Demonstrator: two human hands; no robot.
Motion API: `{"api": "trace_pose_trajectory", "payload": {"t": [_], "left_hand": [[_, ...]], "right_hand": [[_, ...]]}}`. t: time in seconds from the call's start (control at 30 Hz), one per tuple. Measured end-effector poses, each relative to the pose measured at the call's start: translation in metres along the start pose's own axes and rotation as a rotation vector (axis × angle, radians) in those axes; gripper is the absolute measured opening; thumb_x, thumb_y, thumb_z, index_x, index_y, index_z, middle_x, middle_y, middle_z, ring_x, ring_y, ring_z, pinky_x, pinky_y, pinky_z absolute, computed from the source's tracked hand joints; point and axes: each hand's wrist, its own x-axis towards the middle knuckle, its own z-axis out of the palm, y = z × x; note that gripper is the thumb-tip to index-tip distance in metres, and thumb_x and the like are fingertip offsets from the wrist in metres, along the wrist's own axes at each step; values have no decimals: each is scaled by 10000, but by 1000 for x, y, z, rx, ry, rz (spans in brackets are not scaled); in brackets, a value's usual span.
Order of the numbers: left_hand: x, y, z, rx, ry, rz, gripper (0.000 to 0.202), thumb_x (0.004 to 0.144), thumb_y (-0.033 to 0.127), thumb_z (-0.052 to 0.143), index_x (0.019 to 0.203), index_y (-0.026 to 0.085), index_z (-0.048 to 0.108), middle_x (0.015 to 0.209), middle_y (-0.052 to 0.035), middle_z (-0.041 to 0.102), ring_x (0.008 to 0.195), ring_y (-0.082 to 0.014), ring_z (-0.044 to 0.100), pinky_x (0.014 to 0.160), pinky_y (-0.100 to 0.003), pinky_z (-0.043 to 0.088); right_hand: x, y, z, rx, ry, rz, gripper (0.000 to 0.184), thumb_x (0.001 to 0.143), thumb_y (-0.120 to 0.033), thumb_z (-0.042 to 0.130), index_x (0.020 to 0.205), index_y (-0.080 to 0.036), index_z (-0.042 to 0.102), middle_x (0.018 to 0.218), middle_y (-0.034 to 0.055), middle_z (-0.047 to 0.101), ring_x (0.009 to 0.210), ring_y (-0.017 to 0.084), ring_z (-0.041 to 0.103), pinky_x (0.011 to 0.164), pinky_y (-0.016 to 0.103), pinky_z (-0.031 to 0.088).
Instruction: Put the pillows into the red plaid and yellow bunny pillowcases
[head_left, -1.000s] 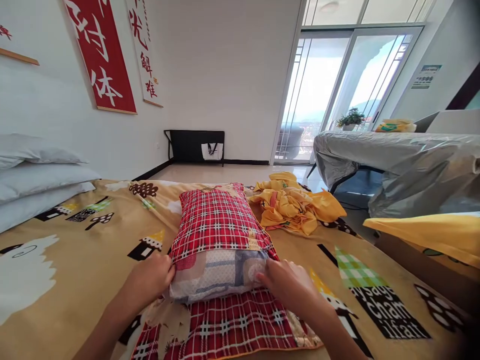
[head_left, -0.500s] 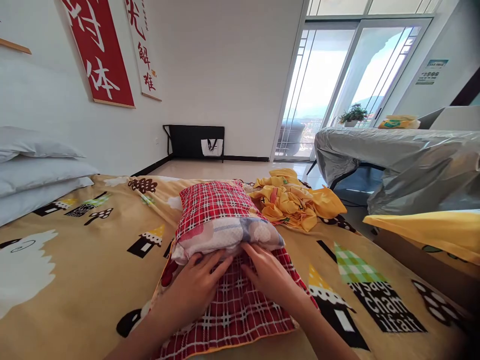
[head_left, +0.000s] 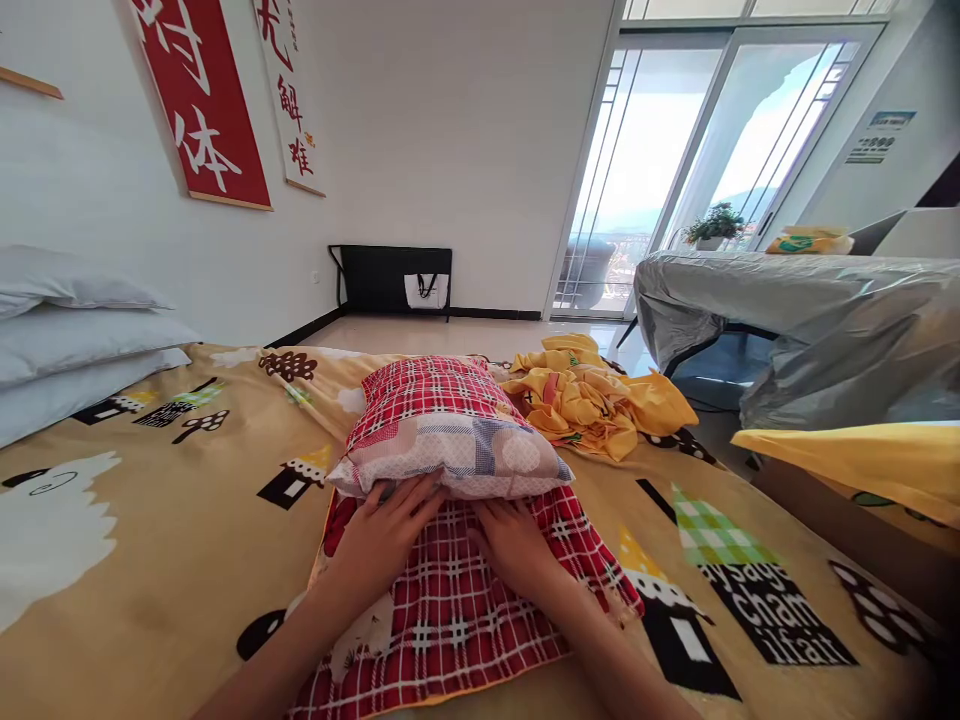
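Head: two hands touch one pillow; one pillowcase

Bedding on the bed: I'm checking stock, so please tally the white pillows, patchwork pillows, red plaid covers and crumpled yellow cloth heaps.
White pillows: 3
Patchwork pillow: 1
Red plaid cover: 1
Crumpled yellow cloth heap: 1
Total: 6
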Motion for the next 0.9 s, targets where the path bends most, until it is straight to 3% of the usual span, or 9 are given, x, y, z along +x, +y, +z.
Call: {"api": "trace_pose_trajectory", "payload": {"t": [0.27, 0.5, 0.63, 0.73, 0.9], "left_hand": [[2, 1, -1, -25, -15, -1, 655, 831, 13, 349, 1420, 296, 398, 1538, 4, 319, 1341, -196, 407, 1017, -387, 359], [1, 6, 4, -70, -29, 22, 537, 888, 66, 359, 1368, 279, 471, 1513, 2, 376, 1326, -183, 421, 1017, -358, 355], [0, 5, 3, -113, -25, -39, 437, 937, 193, 399, 1353, 303, 478, 1507, -9, 393, 1325, -201, 422, 1052, -398, 328], [-2, 2, 3, -174, -33, -42, 433, 927, 195, 414, 1342, 295, 488, 1492, -43, 416, 1337, -216, 408, 1073, -427, 301], [-4, -4, -6, -313, -143, -63, 241, 898, 207, 421, 1000, 209, 639, 1483, -83, 423, 1357, -268, 382, 1041, -495, 335]], "right_hand": [[1, 10, 15, -52, -6, 79, 362, 940, -342, 492, 1243, -159, 567, 1243, 129, 625, 1200, 296, 509, 1064, 455, 236], [4, 4, 12, -21, -119, 136, 401, 946, -385, 462, 1240, -151, 603, 1278, 144, 608, 1224, 322, 503, 1023, 422, 318], [1, -13, -3, -34, -116, 63, 327, 923, -321, 515, 1174, -149, 636, 1183, 129, 656, 1137, 311, 559, 976, 406, 361], [-5, -31, -21, -45, -111, 37, 238, 912, -280, 528, 1045, -138, 665, 1062, 122, 684, 1022, 297, 607, 872, 388, 407], [-21, -46, -58, -44, -59, 49, 190, 923, -277, 515, 874, -162, 658, 890, 87, 689, 873, 268, 635, 738, 352, 404]]}}
